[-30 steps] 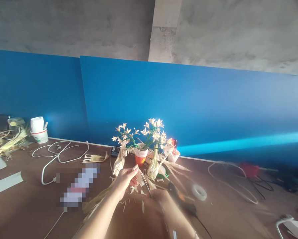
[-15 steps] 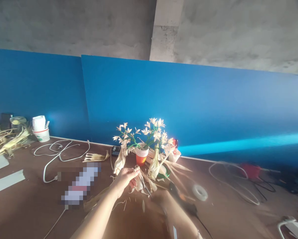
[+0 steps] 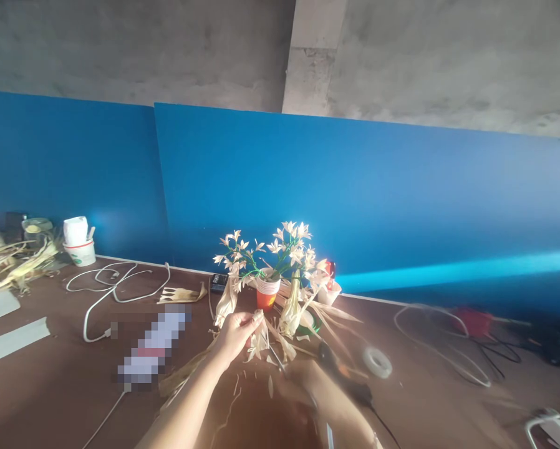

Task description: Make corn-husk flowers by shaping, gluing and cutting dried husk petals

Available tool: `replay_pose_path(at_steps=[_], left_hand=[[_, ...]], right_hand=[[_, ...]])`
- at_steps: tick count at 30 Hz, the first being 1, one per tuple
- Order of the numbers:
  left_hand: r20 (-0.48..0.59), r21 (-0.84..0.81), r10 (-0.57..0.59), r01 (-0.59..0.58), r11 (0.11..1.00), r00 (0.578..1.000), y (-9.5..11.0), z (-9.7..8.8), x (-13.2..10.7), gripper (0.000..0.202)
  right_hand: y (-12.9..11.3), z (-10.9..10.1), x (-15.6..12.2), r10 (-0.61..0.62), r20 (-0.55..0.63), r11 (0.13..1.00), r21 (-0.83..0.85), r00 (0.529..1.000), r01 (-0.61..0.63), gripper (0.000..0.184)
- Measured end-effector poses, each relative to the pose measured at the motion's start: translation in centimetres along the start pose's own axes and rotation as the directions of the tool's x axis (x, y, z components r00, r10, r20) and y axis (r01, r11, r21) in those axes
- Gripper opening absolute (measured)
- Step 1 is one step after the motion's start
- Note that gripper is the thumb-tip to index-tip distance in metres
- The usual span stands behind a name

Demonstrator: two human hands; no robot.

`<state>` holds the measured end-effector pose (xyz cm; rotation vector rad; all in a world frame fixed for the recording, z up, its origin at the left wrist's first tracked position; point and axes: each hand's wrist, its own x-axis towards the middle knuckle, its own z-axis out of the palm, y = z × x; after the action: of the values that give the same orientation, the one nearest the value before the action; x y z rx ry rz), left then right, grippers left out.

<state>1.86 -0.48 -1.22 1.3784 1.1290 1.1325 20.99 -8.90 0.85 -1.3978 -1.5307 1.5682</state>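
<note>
My left hand (image 3: 236,337) is raised over the brown table (image 3: 50,386), fingers pinched on a pale corn-husk piece (image 3: 260,342) with cut, pointed ends. My right hand (image 3: 303,386) sits low and blurred just right of it, closed round thin scissors (image 3: 275,355) whose blades point up at the husk. Behind them stands a red paper cup (image 3: 265,293) holding husk flowers (image 3: 270,249) on green stems. Loose husks (image 3: 292,312) and small cut scraps (image 3: 242,380) lie around the hands.
A white cable (image 3: 106,287) loops at the left, near a white cup (image 3: 78,249) and a heap of dry husks (image 3: 13,265). A tape roll (image 3: 376,362) and a dark glue gun (image 3: 340,374) lie right. More cables (image 3: 448,349) trail by the blue wall.
My left hand has turned the husk piece slightly and the scissors have shifted against it. A thin strip now hangs below the hands. The camera drifted a little.
</note>
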Motion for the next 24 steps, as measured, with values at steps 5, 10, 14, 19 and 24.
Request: replay_pose_path(at_steps=[5,10,14,19,24], left_hand=[[-0.013,0.047,0.051,-0.050,0.998,0.999,-0.5,-0.1,0.1,0.048],[-0.035,0.061,0.068,-0.065,0.996,0.997,-1.0,-0.2,0.3,0.047],[-0.042,0.106,0.088,-0.083,0.991,0.995,-0.8,-0.2,0.2,0.045],[-0.044,0.135,0.086,-0.079,0.988,0.995,0.1,0.2,-0.4,0.048],[-0.062,0.192,0.098,-0.084,0.978,0.993,0.2,0.5,-0.5,0.047]], right_hand=[[-0.4,-0.1,-0.3,-0.024,0.048,0.995,-0.091,0.999,0.029,0.034],[-0.5,0.1,-0.1,0.003,0.036,0.995,-0.097,0.999,0.000,0.029],[0.1,0.3,0.3,0.008,-0.005,0.999,-0.047,1.000,-0.009,0.030],[0.3,0.6,0.3,-0.016,-0.037,1.000,-0.014,0.999,0.015,0.036],[0.4,0.6,0.3,0.025,-0.064,1.000,-0.017,0.998,-0.026,0.036]])
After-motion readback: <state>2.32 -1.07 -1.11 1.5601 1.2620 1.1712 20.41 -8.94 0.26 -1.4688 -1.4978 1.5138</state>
